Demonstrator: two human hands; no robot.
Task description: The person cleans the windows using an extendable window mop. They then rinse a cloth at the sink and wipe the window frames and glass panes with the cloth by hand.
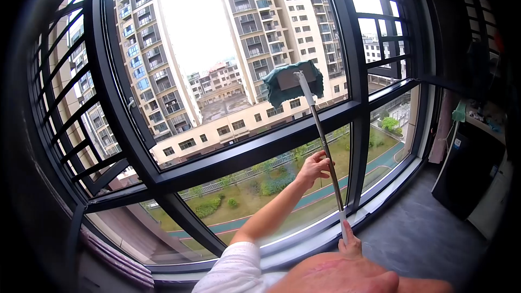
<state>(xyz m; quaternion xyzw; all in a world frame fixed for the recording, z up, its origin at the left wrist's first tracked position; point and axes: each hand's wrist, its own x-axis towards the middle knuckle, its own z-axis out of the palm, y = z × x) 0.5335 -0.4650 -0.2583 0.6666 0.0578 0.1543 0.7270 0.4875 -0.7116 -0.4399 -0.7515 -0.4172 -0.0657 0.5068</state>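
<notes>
A long-handled flat mop (335,180) with a thin metal pole slants up in front of the window. Its rectangular head (293,82), wrapped in a dark green cloth, is raised before the large upper pane; I cannot tell whether it touches the glass. My left hand (315,169) has its fingers curled loosely around the middle of the pole. Lower down, my right hand (351,245) grips the pale handle end, a finger stretched along it. A white sleeve (239,266) covers my left upper arm.
Dark window frames (255,142) divide the panes. Barred side windows (81,125) flank them. A windowsill (304,249) runs below. To the right, a black cabinet-like item (461,168) stands on the grey floor (404,230). A bunched striped curtain (116,258) hangs at lower left.
</notes>
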